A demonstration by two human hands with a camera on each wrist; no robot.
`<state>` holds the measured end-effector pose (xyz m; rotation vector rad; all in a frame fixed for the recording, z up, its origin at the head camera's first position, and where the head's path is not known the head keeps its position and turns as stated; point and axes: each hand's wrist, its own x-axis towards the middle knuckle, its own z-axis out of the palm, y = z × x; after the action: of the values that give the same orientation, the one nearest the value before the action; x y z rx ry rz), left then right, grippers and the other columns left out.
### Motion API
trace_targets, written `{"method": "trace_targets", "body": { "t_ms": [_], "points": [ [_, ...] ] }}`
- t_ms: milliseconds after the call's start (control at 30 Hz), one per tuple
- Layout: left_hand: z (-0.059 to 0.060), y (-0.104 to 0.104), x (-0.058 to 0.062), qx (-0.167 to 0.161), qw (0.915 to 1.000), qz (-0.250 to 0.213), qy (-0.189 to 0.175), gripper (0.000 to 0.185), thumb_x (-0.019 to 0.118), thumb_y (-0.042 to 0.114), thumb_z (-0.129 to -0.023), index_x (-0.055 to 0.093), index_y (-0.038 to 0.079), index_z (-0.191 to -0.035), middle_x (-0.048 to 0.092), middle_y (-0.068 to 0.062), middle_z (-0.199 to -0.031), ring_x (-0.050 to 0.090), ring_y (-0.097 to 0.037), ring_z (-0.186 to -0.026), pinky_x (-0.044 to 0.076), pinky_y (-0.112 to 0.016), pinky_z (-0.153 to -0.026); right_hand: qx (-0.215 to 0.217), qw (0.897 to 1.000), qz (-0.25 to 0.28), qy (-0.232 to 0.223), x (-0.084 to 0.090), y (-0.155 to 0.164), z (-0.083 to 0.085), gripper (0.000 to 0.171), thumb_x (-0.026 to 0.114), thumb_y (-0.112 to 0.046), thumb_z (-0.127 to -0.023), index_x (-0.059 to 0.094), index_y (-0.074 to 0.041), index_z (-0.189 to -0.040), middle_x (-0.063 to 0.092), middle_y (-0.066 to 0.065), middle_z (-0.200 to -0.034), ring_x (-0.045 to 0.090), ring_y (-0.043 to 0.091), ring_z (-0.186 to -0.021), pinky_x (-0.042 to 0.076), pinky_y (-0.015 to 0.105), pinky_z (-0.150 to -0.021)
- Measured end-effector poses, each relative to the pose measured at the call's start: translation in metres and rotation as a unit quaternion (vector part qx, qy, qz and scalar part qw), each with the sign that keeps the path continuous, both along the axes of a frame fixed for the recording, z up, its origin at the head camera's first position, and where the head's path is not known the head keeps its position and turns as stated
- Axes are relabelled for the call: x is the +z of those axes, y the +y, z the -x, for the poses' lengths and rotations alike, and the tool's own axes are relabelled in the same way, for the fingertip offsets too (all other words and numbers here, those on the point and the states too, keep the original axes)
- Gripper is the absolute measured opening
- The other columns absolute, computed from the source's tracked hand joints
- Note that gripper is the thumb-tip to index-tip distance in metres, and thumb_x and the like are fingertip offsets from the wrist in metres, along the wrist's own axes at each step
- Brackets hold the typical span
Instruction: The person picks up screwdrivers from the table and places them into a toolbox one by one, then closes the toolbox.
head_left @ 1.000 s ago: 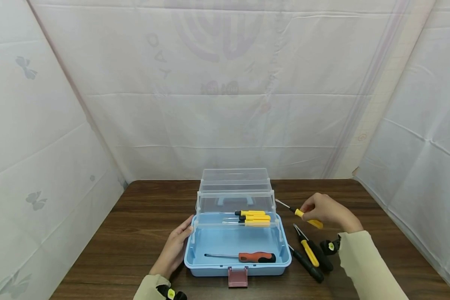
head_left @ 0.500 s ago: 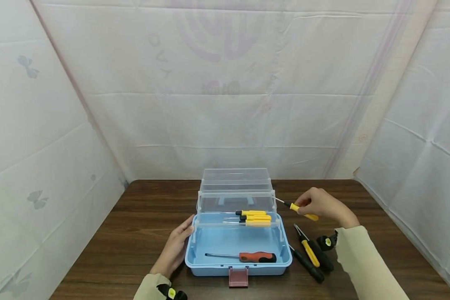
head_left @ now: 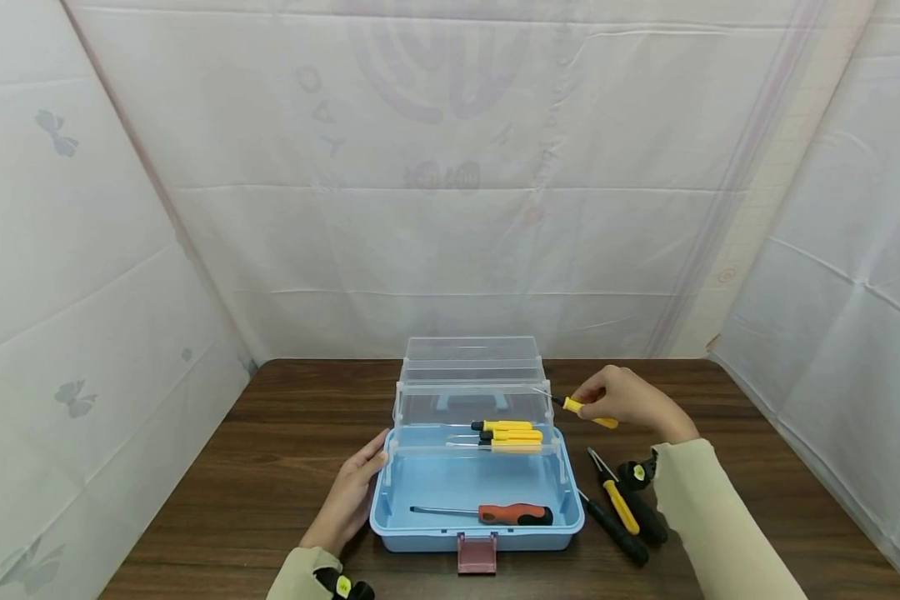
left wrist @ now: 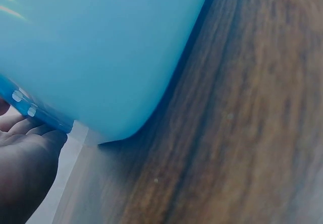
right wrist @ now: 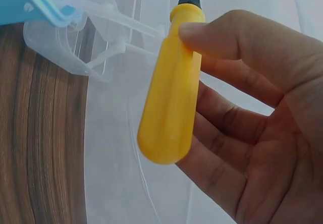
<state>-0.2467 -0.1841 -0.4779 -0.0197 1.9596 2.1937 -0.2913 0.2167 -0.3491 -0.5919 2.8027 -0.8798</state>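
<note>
My left hand (head_left: 351, 487) rests against the left side of a light-blue toolbox (head_left: 476, 543), fingers fairly straight along its wall. The left wrist view shows the toolbox (left wrist: 101, 47) close up, with part of the hand (left wrist: 25, 158) by the rim. Between thumb and fingers, my right hand (head_left: 633, 398) pinches a yellow-handled screwdriver (head_left: 591, 412) above the table, right of the toolbox. Its shaft points left, at the clear raised tray (head_left: 468, 407). In the right wrist view the thumb lies on the yellow handle (right wrist: 169, 93). Several yellow-handled screwdrivers (head_left: 512, 435) lie in the tray.
An orange-and-black screwdriver (head_left: 513, 514) lies in the toolbox's bottom. Right of the box are a black-handled tool (head_left: 621, 533) and a tool with yellow and black handles (head_left: 621, 507), perhaps pliers. The clear lid (head_left: 471, 350) stands raised; a pink latch (head_left: 476, 557) hangs in front.
My right hand has moved left and slightly up with the screwdriver, bringing the shaft's tip to the tray's right end. The left hand has stayed against the toolbox.
</note>
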Motion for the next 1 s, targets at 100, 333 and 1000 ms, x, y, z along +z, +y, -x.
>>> {"method": "trace_targets", "body": {
  "t_ms": [100,333,1000],
  "points": [
    [0.0,0.0,0.0,0.0,1.0,0.001,-0.002,0.053,0.041,0.017,-0.103,0.025,0.004,-0.151,0.018,-0.019,-0.159,0.02,-0.035,-0.146,0.022,-0.051,-0.117,0.007,1.0,-0.001,0.004,0.0,-0.003,0.003,0.018,0.069,-0.011,-0.084,0.074,-0.001,-0.099,0.072,0.006,-0.089,0.056,0.012,-0.065,0.052,0.025,-0.059],
    [0.0,0.001,0.0,0.003,1.0,0.0,-0.007,0.052,0.041,0.016,-0.103,0.025,0.004,-0.151,0.018,-0.019,-0.159,0.02,-0.035,-0.146,0.023,-0.051,-0.116,0.01,1.0,0.001,0.008,-0.002,-0.014,0.008,0.018,0.07,-0.01,-0.084,0.074,-0.001,-0.099,0.072,0.007,-0.089,0.055,0.012,-0.064,0.052,0.025,-0.059],
    [0.005,0.0,-0.005,0.005,0.9999,-0.003,-0.01,0.056,0.044,0.021,-0.102,0.026,0.003,-0.151,0.02,-0.02,-0.158,0.021,-0.036,-0.146,0.024,-0.051,-0.116,0.019,1.0,0.005,0.021,-0.008,-0.045,0.012,0.017,0.068,-0.006,-0.085,0.075,-0.003,-0.101,0.072,0.006,-0.091,0.055,0.011,-0.066,0.053,0.023,-0.06]
  ]
}}
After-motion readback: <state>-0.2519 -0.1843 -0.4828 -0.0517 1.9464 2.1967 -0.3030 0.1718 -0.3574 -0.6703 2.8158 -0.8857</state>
